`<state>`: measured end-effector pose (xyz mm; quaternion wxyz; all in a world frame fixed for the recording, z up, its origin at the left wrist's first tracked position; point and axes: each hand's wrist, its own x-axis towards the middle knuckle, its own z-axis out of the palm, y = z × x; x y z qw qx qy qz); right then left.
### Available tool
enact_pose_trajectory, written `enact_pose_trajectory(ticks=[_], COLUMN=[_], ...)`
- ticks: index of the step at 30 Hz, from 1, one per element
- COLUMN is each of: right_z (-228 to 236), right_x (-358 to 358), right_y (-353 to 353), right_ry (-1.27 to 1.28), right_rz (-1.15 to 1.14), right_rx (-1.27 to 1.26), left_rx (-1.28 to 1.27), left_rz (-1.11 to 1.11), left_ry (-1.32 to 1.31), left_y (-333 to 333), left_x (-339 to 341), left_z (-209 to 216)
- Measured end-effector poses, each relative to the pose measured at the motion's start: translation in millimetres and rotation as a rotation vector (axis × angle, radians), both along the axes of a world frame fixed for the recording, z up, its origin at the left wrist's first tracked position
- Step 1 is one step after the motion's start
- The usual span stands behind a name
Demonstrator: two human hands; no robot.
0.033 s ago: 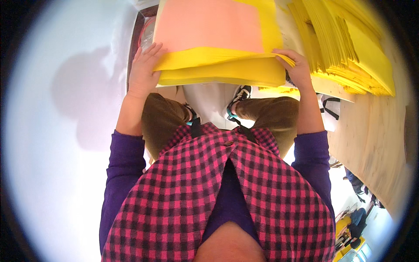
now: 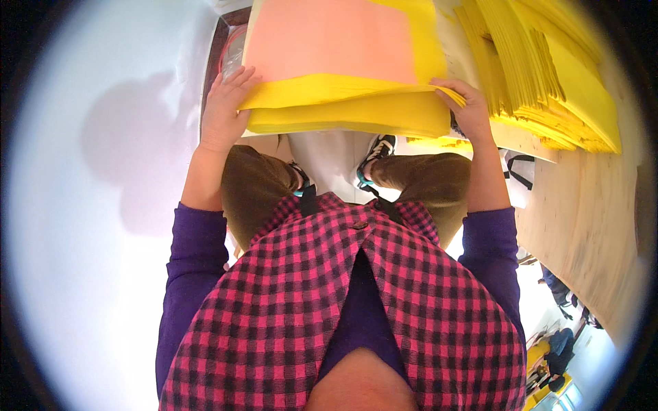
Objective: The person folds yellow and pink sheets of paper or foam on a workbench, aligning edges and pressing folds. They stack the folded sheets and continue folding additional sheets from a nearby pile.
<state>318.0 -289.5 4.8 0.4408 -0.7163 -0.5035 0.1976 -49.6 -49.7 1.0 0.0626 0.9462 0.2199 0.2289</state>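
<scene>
A stack of yellow fabric-like sheets (image 2: 349, 115) lies in front of me, with a flat pink sheet (image 2: 329, 41) over its upper part. The front edges of the upper yellow sheets are lifted apart from those below. At the left end of the stack rests my left hand (image 2: 229, 106), fingers stretched out against the sheets' edge. My right hand (image 2: 468, 109) is closed on the right front corner of the raised yellow sheet (image 2: 384, 85), pinching it between thumb and fingers. How many layers it grips is hidden.
More folded yellow sheets (image 2: 541, 75) are piled at the far right on a pale wooden table (image 2: 576, 219). A white wall (image 2: 89, 205) runs along my left. My shoes (image 2: 376, 154) show below the stack. Another person (image 2: 558, 349) is at the lower right edge.
Almost nothing differs; the pink sheet and yellow stack sit very slightly farther right, with my right hand still on the corner.
</scene>
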Motion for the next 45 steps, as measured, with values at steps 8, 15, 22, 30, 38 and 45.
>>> enact_pose_trajectory(ticks=[8,15,22,30,38,45], right_z=[3,2,-3,5,3,8], right_x=[1,2,6,8,13,6], right_y=[1,-2,2,14,25,24], right_ry=[0.015,-0.009,0.139,0.29,0.324,0.31], right_rz=[0.0,-0.086,-0.229,-0.285,-0.286,-0.314], right_rx=[0.009,-0.067,-0.094,-0.037,-0.042,-0.085], left_rx=[-0.242,-0.379,-0.925,-1.048,-1.143,-1.416], left_rz=[-0.119,-0.213,0.063,0.06,0.127,0.182], left_ry=[-0.177,-0.154,-0.34,-0.556,-0.545,-0.465], left_y=[29,48,46,47,48,50], left_x=[-9,-11,-1,13,23,16], left_z=[-12,-16,-12,-8,-9,0])
